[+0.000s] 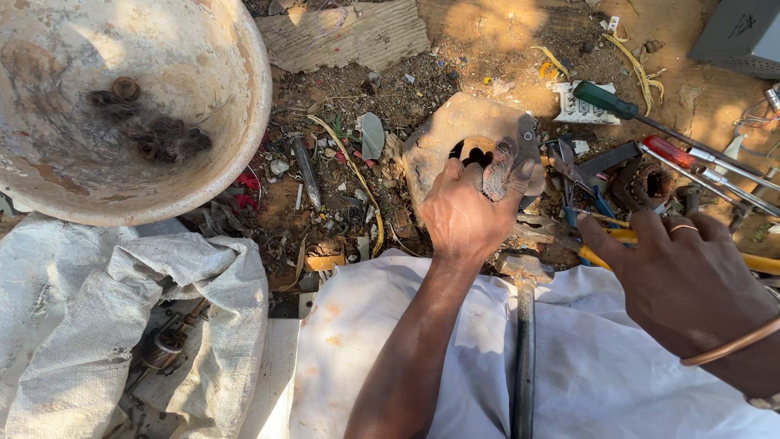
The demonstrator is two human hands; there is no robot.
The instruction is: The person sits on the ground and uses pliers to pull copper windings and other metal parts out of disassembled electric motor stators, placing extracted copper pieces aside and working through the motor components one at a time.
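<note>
My left hand [465,213] grips a dusty, tan metal housing [455,134] with a round opening that shows dark windings inside; the fingers curl over its near edge. My right hand [682,280], with a ring and a copper-coloured bangle at the wrist, hovers with fingers spread over a pile of tools. It sits just above yellow-handled pliers [609,236] and holds nothing that I can see. A hammer [524,325] lies between both arms on white cloth [390,325], its head pointing toward the housing.
A large rusty round pan [73,187] with dark debris sits at the upper left. A green-handled screwdriver [605,99] and a red-handled one [670,152] lie at the right. White woven sacks [97,325] cover the lower left. Littered dirt ground surrounds everything.
</note>
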